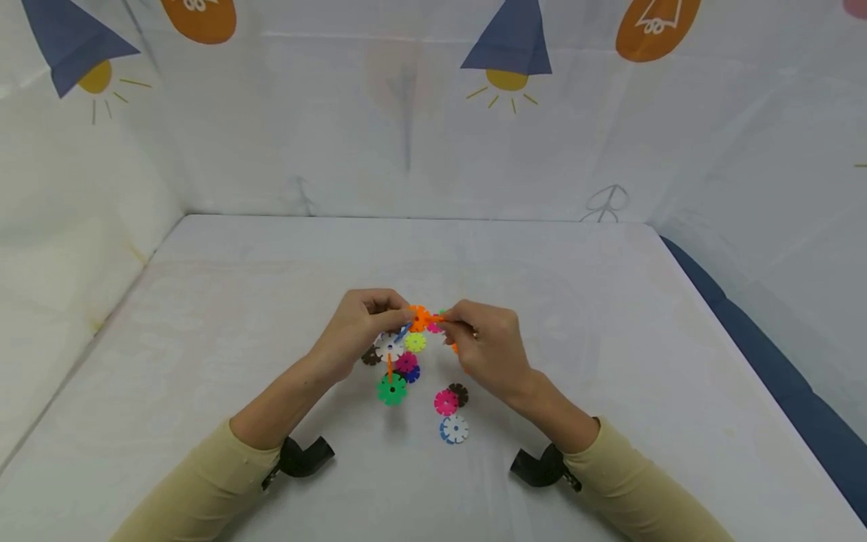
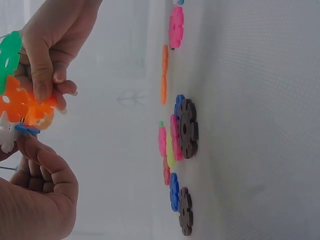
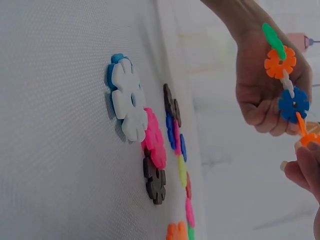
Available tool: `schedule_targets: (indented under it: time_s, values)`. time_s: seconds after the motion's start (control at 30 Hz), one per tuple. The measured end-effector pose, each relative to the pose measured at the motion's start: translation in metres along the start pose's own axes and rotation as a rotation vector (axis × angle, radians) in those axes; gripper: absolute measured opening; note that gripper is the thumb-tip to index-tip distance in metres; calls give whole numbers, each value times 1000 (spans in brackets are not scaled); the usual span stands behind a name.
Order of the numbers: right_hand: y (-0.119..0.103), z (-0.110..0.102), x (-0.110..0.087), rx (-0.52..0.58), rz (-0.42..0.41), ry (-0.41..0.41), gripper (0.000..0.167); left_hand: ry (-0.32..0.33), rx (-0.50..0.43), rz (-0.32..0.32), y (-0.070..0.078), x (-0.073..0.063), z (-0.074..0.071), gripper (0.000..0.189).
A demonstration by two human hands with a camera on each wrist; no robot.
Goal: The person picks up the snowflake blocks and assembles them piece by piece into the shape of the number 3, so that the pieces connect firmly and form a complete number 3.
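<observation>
A chain of notched discs (image 1: 384, 345) hangs in the air between the two hands, sloping down toward the wearer from the left hand (image 1: 359, 327). Its lowest piece is a green disc (image 1: 386, 394), face to the head camera, below the left hand's fingers. An orange disc (image 1: 390, 365), seen edge-on, joins it to a white one; a blue disc (image 1: 404, 331), nearly edge-on, follows at the left fingertips. Next comes a second orange disc (image 1: 419, 315), between the hands, face showing. The right hand (image 1: 491, 346) pinches a further orange disc (image 1: 436, 319), edge-on, touching the second.
</observation>
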State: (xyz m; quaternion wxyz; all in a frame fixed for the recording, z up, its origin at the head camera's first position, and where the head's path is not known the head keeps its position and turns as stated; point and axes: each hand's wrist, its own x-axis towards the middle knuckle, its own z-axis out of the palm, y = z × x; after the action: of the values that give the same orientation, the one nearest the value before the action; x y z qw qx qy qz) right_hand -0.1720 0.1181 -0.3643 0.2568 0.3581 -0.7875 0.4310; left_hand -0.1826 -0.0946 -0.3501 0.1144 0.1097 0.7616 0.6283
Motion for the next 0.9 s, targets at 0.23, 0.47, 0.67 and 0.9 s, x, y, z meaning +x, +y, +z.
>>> schedule_targets:
  time_s: [0.23, 0.47, 0.67, 0.9]
  values:
    - [0, 0, 0, -25, -2, -5, 12, -32, -13, -21, 1, 0, 2, 22]
    - [2, -3, 3, 9, 44, -44, 2, -94, 25, -33, 1, 2, -4, 22]
    - [5, -1, 3, 40, 87, -93, 7, -175, 23, -69, -3, 4, -3, 23]
    - [6, -1, 3, 74, 88, -104, 8, -180, 47, -90, -2, 5, -5, 24]
